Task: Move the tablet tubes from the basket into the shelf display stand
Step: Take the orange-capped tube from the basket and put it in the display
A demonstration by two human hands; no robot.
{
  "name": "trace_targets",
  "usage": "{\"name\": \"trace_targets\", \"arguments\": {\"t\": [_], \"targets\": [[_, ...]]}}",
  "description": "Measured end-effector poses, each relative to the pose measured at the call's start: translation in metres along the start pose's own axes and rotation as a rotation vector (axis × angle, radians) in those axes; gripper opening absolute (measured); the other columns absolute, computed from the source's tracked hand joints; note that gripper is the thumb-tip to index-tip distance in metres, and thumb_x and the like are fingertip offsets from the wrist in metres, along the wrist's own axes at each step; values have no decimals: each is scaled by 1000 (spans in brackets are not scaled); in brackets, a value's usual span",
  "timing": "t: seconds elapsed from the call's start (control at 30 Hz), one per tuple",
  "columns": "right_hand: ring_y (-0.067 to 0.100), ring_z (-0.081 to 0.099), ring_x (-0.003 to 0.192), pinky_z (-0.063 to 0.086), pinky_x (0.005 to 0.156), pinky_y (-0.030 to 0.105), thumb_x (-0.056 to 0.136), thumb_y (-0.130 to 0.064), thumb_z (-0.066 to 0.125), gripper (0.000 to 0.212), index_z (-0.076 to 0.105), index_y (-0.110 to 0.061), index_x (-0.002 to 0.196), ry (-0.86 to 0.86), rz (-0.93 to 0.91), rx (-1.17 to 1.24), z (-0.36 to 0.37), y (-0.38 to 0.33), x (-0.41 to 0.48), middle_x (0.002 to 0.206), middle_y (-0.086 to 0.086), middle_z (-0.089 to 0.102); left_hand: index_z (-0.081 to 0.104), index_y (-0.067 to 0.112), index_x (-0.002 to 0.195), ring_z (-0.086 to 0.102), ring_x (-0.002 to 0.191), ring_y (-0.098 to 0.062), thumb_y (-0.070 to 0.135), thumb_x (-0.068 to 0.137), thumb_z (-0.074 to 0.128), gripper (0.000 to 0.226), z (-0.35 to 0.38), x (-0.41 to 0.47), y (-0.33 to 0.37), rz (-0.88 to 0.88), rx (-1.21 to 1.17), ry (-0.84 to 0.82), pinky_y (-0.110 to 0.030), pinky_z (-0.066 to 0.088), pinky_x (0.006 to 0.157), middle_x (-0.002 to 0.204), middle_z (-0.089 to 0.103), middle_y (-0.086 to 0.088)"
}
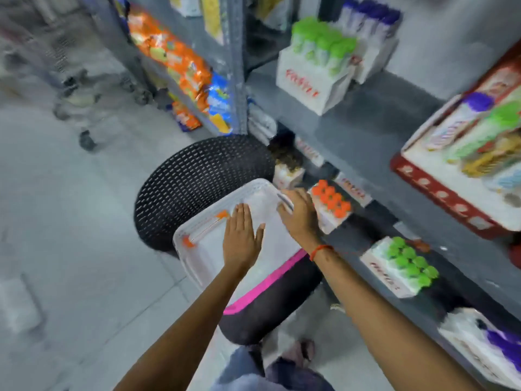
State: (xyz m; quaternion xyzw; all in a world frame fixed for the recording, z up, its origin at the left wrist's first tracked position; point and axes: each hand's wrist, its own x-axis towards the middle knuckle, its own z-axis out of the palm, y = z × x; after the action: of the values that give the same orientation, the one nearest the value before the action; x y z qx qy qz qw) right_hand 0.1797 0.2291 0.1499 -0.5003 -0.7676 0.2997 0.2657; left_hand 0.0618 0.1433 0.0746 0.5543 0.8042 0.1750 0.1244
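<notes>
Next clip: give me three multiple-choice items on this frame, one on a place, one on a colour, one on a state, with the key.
1. Where does the white basket rest?
A. on the black stool
B. on the floor
C. on the top shelf

2. What colour are the caps in the display stand beside the right hand?
A. purple
B. orange
C. yellow

3. How is the left hand posed?
A. closed in a fist
B. gripping a tube
C. flat and open over the basket

Key: 1 A, the basket sits on the stool's woven top. 2 B, its caps are orange. 3 C, the fingers are spread and nothing shows in them.
</notes>
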Motion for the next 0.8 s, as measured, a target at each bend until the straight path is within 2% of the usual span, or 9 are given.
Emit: {"name": "trace_targets", "arguments": {"t": [0.17, 0.27, 0.33, 0.4, 0.47, 0.6, 0.67, 0.73, 0.8], "targets": [[41, 55, 111, 43, 99, 44, 83, -4, 59, 33, 60, 3, 115, -393, -71, -61, 116, -10, -10, 117, 25, 61, 32, -6, 139, 35, 135, -35, 53, 95, 7, 78, 9, -52, -100, -308, 87, 37, -37, 8, 113, 144, 37, -25], [38, 46, 125, 38, 105, 41, 87, -3, 54, 38, 54, 0, 125, -570, -190, -168, 165, -19, -12, 132, 21, 55, 18, -2, 146, 20, 142, -30, 43, 95, 25, 68, 17, -73, -133, -436, 141, 42, -39, 10, 117, 153, 22, -20], [37, 44, 127, 39, 106, 44, 87, -3, 51, 37, 53, 1, 123, -683, -323, -282, 194, -26, -11, 131, 22, 54, 7, 1, 148, 13, 144, -30, 36, 93, 38, 72, 27, -85, -146, -480, 161, 1, -43, 13, 117, 156, 13, -18], [41, 52, 116, 47, 95, 52, 84, 1, 48, 34, 57, 3, 117, -760, -465, -394, 218, -30, -8, 119, 26, 59, 2, 2, 148, 9, 144, -31, 34, 91, 45, 79, 33, -89, -149, -498, 173, -51, -43, 12, 117, 156, 9, -18], [42, 55, 112, 51, 87, 54, 83, 2, 47, 35, 59, 4, 116, -809, -571, -459, 236, -32, -5, 115, 27, 62, -1, 2, 147, 5, 145, -30, 34, 92, 45, 79, 36, -87, -149, -508, 180, -76, -41, 7, 117, 157, 5, -17], [35, 47, 121, 48, 92, 49, 90, -6, 34, 41, 52, -8, 127, -873, -747, -651, 250, -38, -3, 125, 16, 58, -5, 2, 147, -2, 145, -28, 32, 94, 39, 75, 35, -87, -146, -517, 209, -67, -37, -4, 114, 157, -1, -17], [34, 50, 119, 48, 88, 46, 89, -12, 30, 42, 57, -12, 121, -844, -792, -753, 252, -35, -4, 121, 12, 60, -6, 2, 147, -3, 145, -28, 32, 94, 38, 74, 33, -86, -145, -519, 214, -74, -37, -6, 114, 157, -3, -16], [24, 60, 107, 53, 78, 39, 83, -23, 50, 25, 70, -22, 98, -812, -805, -880, 246, -32, -5, 107, 2, 68, -5, 2, 147, -4, 145, -28, 31, 95, 38, 74, 33, -85, -143, -519, 221, -85, -38, -5, 114, 157, -4, -16], [14, 66, 84, 54, 62, 29, 71, -29, 61, 12, 72, -28, 74, -762, -834, -930, 237, -23, -8, 84, -7, 71, -1, 1, 147, -1, 145, -28, 28, 94, 41, 73, 32, -87, -143, -523, 230, -78, -39, -2, 115, 157, 0, -16]]}}
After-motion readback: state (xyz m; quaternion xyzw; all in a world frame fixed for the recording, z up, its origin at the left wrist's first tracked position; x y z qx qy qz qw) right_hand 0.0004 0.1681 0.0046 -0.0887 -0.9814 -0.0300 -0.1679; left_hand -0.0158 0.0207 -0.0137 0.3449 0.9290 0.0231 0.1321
